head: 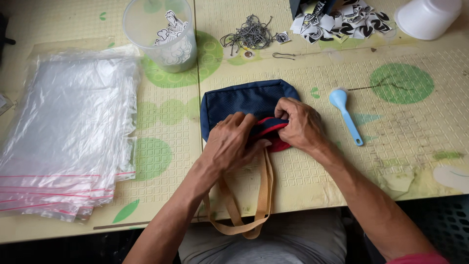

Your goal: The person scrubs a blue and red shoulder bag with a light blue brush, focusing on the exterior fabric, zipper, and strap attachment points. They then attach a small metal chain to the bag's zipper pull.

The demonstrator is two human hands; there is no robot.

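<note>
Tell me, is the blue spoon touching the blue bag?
Apart. The head view shows bare yellow mat between the light blue spoon and the navy bag, with the right hand lying between them.

Fingertips of left hand [229, 142] and right hand [299, 123] tucked out of sight in blue pouch [244, 100]. White tub [427, 17] cut off at top edge. Sticker [337, 22] pictures too small to tell.

Navy mesh pouch [246, 100] with tan strap lies flat, red-trimmed.
</note>
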